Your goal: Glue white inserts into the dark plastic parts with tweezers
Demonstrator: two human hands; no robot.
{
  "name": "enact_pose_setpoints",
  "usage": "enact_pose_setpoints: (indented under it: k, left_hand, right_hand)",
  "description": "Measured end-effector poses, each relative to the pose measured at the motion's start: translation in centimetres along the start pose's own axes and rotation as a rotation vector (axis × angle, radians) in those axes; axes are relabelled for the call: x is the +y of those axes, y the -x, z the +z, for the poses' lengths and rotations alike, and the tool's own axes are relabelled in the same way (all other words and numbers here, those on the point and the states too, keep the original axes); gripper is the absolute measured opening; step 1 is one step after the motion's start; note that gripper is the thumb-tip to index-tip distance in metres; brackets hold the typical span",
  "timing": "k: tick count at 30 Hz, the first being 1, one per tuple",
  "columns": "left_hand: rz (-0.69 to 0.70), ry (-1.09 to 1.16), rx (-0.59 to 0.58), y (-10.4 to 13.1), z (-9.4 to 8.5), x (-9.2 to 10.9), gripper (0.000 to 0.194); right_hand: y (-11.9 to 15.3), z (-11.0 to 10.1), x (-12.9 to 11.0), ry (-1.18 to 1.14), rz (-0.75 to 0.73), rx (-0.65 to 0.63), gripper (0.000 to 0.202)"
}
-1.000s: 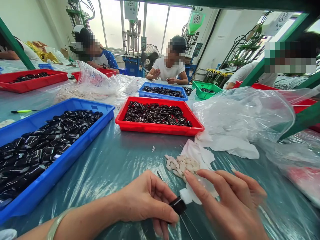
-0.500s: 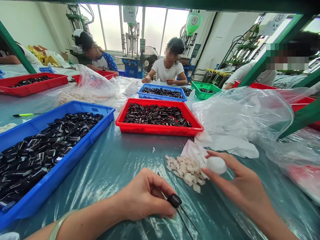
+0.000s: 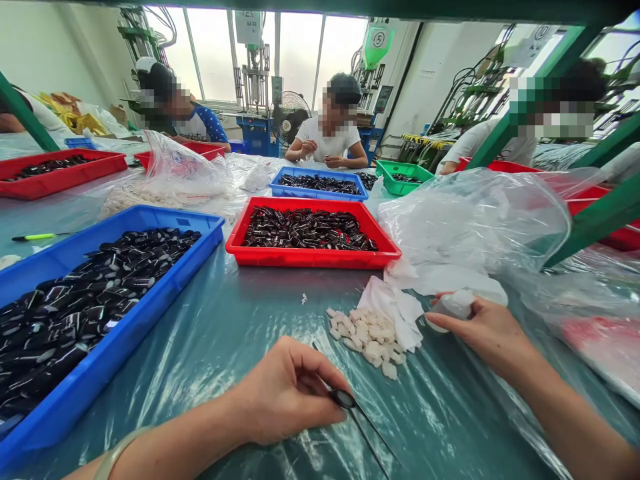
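My left hand (image 3: 287, 393) is closed, pinching a small black oval piece (image 3: 343, 399) between thumb and fingers. It also holds dark tweezers (image 3: 367, 437), whose two thin prongs point down to the right past the piece. On the right, my right hand (image 3: 493, 333) grips a small translucent white bottle (image 3: 457, 304), which is tilted over the table. A pile of off-white chips (image 3: 367, 337) lies between my hands, with a crumpled white cloth or tissue (image 3: 393, 310) against it.
A blue tray (image 3: 195, 257) of glossy black pieces stands at left; a red tray (image 3: 320, 257) of similar pieces stands ahead. Clear plastic bags (image 3: 475, 220) spread across the right. A green metal post (image 3: 575, 230) rises there. Several co-workers sit across the table (image 3: 270, 300).
My right hand has moved right with the white bottle, away from the chips, and the bottle is now tilted differently. My left hand stays almost in place, the black piece slightly turned.
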State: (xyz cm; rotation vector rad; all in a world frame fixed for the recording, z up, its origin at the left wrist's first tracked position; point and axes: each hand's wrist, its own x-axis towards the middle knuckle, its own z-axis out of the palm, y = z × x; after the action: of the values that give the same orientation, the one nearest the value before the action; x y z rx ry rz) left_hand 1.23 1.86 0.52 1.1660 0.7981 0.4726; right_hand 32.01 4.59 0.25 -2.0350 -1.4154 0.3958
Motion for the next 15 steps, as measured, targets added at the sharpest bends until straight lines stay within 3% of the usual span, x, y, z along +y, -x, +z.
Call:
enact_pose_setpoints:
  k: [3,7,9,11,13,15]
  left_hand:
    - [-0.026,0.022,0.004,-0.1,0.0,0.1,0.021]
    - [-0.066,0.012,0.032,-0.2,-0.1,0.0,0.022]
    - [-0.077,-0.038,0.055,-0.3,-0.2,-0.1,0.024]
    - [-0.070,-0.081,0.073,-0.4,-0.2,-0.2,0.025]
    - [-0.064,-0.105,0.096,-0.4,-0.2,-0.3,0.024]
    - [-0.077,-0.091,0.114,-0.4,-0.1,-0.2,0.022]
  right_hand:
    - [-0.2,-0.4,0.1,0.034,0.001,0.057,0.061]
    - [0.7,-1.2,-0.7,0.074,-0.091,0.242,0.092]
    - [1.9,-1.1,-1.7,0.073,-0.192,0.359,0.081]
    - [3.4,-0.7,-3.0,0.041,-0.363,0.422,0.044]
    - [4.9,0.2,-4.2,-0.005,-0.582,0.319,0.014]
    - [6.1,1.4,-5.2,-0.014,-0.728,0.124,0.011]
